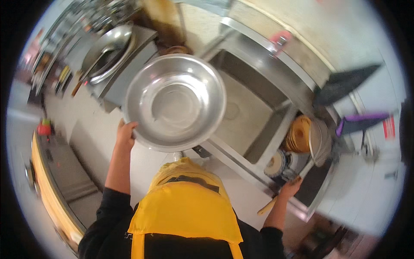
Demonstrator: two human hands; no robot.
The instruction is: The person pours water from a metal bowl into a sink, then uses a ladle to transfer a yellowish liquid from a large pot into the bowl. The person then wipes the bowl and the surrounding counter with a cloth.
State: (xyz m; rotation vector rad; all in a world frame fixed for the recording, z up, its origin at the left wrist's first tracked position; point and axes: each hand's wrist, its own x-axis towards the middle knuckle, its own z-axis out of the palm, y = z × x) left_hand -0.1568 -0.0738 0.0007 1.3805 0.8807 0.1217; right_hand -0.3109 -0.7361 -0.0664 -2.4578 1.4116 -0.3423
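Observation:
A large, wide-rimmed steel basin (174, 108) is tilted so that its inside shows, with nothing visible in it. My left hand (126, 133) grips its near-left rim, the thumb lying over the edge. On the right, my right hand (291, 188) is closed around the handle of a long-handled strainer (320, 142). Its round head is over the sink's right compartment, and the wooden end of its handle sticks out below my hand. Beside the strainer's head stands a stack of yellow-brown bowls or baskets (297, 134). My right fingers are partly hidden.
A steel double sink (271, 134) with a red-handled tap (280, 39) stands along the wall. A blue-and-white round item (276, 165) lies in its right compartment. To the left, a wok (108, 56) holding a ladle sits on the stove. Dark cloths (345, 84) hang at the right.

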